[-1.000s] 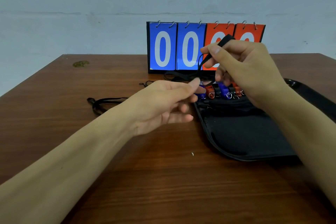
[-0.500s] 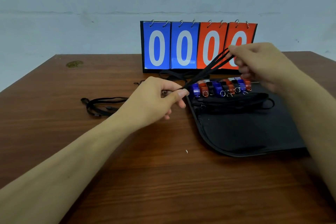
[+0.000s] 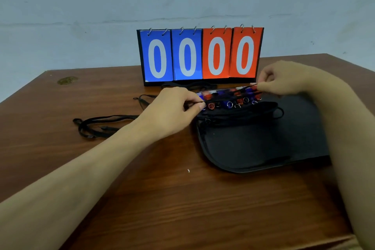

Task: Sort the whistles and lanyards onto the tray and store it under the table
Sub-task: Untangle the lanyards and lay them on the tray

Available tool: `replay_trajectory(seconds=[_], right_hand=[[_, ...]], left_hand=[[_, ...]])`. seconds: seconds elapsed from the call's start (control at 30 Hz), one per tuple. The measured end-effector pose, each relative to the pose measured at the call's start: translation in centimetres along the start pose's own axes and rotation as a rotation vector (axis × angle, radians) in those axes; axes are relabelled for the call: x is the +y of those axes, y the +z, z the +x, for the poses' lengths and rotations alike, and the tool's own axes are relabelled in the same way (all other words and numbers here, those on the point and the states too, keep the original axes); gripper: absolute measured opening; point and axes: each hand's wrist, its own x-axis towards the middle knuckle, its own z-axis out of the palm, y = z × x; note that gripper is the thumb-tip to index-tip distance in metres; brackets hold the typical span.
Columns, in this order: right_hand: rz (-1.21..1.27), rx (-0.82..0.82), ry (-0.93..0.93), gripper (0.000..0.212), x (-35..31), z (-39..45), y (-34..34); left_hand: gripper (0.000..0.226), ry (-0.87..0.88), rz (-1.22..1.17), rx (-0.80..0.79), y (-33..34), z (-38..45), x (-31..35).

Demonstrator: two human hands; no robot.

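Lanyard [image 3: 229, 96] runs left-right at frame centre, stretched over the whistles [image 3: 231, 99] at the tray's [image 3: 253, 148] far edge; your left hand [image 3: 172, 111] and right hand [image 3: 284, 79] each pinch one end. Lower evenly.

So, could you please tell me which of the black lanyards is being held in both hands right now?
The lanyard stretched over the whistles, pinched between left hand and right hand; the loose lanyards on the table lie untouched.
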Motion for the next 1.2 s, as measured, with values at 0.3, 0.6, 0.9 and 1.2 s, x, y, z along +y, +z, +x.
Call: replay_trajectory(seconds=[0.3,0.6,0.9,1.2], right_hand=[[-0.173,-0.200,0.154,0.028,1.5,-0.1,-0.8],[-0.026,0.181,-0.193,0.010,-1.4,-0.1,0.5],[-0.005,0.166,-0.378,0.013,-4.7,0.6,3.8],[0.037,0.235,-0.502,0.010,-6.6,0.0,5.6]], left_hand=[[0.028,0.076,0.196,-0.081,2.0,1.5,0.6],[0.026,0.057,0.146,0.010,-1.1,0.4,-0.5],[0.032,-0.341,0.260,-0.123,-6.8,-2.1,-9.2],[0.046,-0.271,0.240,-0.220,-5.5,-2.5,-9.0]])
